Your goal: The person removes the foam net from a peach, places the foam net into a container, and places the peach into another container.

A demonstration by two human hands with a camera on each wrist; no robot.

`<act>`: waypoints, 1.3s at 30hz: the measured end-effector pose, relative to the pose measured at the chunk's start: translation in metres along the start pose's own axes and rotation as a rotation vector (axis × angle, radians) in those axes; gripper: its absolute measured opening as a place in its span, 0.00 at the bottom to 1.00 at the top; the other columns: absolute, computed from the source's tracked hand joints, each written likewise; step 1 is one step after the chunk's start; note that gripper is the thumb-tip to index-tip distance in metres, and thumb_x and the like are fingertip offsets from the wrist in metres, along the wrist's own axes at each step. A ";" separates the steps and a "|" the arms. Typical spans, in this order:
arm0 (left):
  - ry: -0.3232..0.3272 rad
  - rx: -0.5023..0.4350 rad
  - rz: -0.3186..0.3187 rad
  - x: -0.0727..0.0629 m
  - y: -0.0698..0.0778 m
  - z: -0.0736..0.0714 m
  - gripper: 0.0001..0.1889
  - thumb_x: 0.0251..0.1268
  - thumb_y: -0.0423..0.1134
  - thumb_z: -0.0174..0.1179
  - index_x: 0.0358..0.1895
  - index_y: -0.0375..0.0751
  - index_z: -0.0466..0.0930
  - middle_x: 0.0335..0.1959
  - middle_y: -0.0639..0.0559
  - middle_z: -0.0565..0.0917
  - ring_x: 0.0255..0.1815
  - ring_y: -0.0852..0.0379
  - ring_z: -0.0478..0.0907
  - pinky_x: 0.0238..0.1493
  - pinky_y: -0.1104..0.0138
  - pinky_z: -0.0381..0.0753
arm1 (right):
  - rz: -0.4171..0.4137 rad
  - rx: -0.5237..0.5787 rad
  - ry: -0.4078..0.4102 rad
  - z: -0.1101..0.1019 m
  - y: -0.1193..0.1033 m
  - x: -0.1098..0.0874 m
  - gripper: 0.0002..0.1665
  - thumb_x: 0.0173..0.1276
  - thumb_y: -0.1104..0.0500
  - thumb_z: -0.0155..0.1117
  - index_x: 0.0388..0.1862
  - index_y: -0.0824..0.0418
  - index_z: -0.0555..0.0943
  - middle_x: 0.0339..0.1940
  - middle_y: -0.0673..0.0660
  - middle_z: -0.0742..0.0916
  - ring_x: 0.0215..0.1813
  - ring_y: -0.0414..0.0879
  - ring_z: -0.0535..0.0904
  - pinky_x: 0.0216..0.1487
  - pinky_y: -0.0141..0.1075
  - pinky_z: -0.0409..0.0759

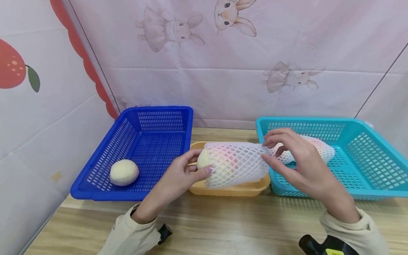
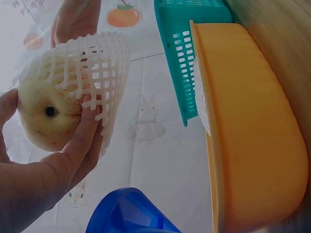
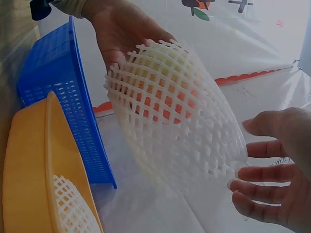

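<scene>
A pale, red-flushed fruit [image 1: 202, 160], partly inside a white foam net [image 1: 248, 166], is being held above an orange tub [image 1: 229, 192], clamped between thumb and fingers of the left hand [image 1: 180, 172]. The right hand [image 1: 301, 161] is hovering at the net's other end, fingers apart. A second fruit [image 1: 124, 172] is lying bare in a blue basket [image 1: 105, 196]; netted fruit [image 1: 322, 149] is occupying a turquoise basket [image 1: 353, 177].

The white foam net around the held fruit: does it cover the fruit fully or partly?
Only partly: in the left wrist view, one end of the fruit sticks out bare from the foam net.
</scene>
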State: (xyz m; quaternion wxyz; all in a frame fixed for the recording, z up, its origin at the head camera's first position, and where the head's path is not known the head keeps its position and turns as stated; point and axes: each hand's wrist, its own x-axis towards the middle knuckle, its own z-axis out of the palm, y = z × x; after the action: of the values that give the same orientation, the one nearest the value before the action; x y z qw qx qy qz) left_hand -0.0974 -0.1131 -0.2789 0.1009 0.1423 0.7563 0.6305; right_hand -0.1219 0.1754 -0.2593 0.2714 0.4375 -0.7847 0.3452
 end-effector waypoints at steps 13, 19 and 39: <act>0.006 -0.025 -0.003 -0.001 0.001 0.000 0.29 0.64 0.41 0.63 0.66 0.34 0.66 0.56 0.37 0.75 0.55 0.47 0.79 0.48 0.61 0.82 | 0.069 -0.063 -0.042 0.006 -0.006 0.001 0.36 0.51 0.72 0.73 0.61 0.62 0.73 0.39 0.49 0.87 0.35 0.39 0.82 0.40 0.24 0.78; 0.009 -0.026 0.000 -0.001 0.000 0.000 0.30 0.63 0.42 0.63 0.66 0.34 0.66 0.56 0.37 0.75 0.55 0.47 0.79 0.48 0.61 0.82 | 0.020 -0.077 -0.008 0.006 -0.005 0.001 0.34 0.47 0.75 0.73 0.56 0.61 0.78 0.33 0.47 0.87 0.33 0.39 0.82 0.40 0.23 0.78; 0.003 -0.024 0.010 -0.001 -0.001 -0.001 0.30 0.64 0.43 0.64 0.65 0.34 0.66 0.56 0.37 0.76 0.54 0.48 0.80 0.50 0.61 0.81 | 0.056 -0.116 -0.012 -0.001 -0.006 0.000 0.33 0.48 0.74 0.73 0.55 0.61 0.79 0.32 0.45 0.86 0.34 0.38 0.80 0.39 0.24 0.77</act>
State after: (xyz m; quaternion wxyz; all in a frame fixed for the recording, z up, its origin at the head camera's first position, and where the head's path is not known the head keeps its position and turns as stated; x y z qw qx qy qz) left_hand -0.0970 -0.1143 -0.2794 0.0984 0.1438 0.7483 0.6400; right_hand -0.1168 0.1741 -0.2566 0.2818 0.4009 -0.8171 0.3037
